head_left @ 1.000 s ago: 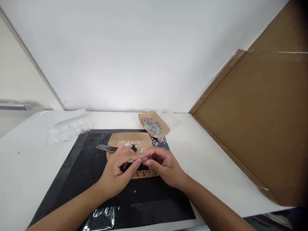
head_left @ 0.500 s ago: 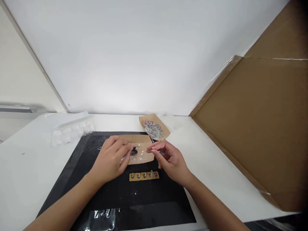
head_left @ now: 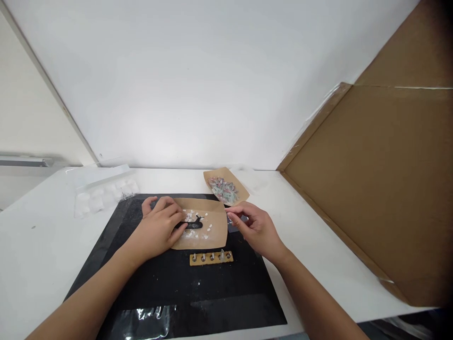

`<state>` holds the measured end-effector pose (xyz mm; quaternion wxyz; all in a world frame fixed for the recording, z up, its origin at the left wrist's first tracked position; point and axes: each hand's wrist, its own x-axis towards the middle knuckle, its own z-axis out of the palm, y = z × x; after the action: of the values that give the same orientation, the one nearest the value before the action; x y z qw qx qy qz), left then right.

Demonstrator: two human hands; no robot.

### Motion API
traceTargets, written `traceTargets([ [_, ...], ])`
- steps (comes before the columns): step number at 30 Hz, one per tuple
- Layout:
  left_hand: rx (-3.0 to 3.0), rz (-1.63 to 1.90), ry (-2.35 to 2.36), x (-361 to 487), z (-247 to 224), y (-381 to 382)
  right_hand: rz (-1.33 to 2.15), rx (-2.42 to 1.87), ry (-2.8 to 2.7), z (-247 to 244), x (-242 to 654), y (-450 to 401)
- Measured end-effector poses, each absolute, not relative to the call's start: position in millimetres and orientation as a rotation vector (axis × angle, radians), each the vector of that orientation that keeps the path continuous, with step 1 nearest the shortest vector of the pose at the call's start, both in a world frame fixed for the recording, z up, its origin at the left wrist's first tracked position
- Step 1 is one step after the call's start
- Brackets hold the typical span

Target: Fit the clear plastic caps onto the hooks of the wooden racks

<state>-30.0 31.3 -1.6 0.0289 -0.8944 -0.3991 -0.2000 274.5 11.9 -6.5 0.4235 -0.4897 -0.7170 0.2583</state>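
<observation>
My left hand [head_left: 160,230] is over a brown paper tray [head_left: 215,242]. Its thumb and fingertips close around the left end of a slim black tool [head_left: 193,225], which lies in the tray with a small forked piece on its upper side; its kind is unclear. Small white oval pieces [head_left: 206,215] are scattered around the tool. At the tray's right edge, my right hand [head_left: 254,228] has thumb and index finger pinched together; what they hold, if anything, is too small to make out. Just below the tray lies a narrow yellowish strip [head_left: 208,261] bearing a row of small round metallic parts with pale tips.
Behind the right hand, a second brown paper tray [head_left: 243,193] holds many small wrapped pieces. A clear plastic compartment box [head_left: 106,193] stands at the back left. A black mat [head_left: 212,302] covers the white table's middle. Cardboard [head_left: 371,189] rises along the right.
My left hand has shifted left and lower, onto the black tool, uncovering more of the tray and white pieces. My right hand has moved slightly right, still pinched.
</observation>
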Motion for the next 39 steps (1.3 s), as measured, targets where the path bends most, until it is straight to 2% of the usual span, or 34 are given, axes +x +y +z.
traceTargets([
  [18, -2.697, -0.515, -1.206, -29, -7, 32, 0.467, -1.139, -1.989, -19, 262, 13],
  [25, -2.67, -0.952, -1.349, -24, -8, 23, 0.32, -1.063, -1.949, -6, 250, 3],
  [29, -2.705, -1.324, -1.413, -17, -1, 13, 0.059, -0.828, -2.096, 19, 233, -7],
  [33, -2.919, -1.363, -1.487, -10, 4, 7, 0.045, -0.805, -2.141, 30, 222, 1],
  [39, -3.128, -1.529, -1.657, -2, -5, 5, -0.048, -0.959, -2.076, 8, 217, 10],
])
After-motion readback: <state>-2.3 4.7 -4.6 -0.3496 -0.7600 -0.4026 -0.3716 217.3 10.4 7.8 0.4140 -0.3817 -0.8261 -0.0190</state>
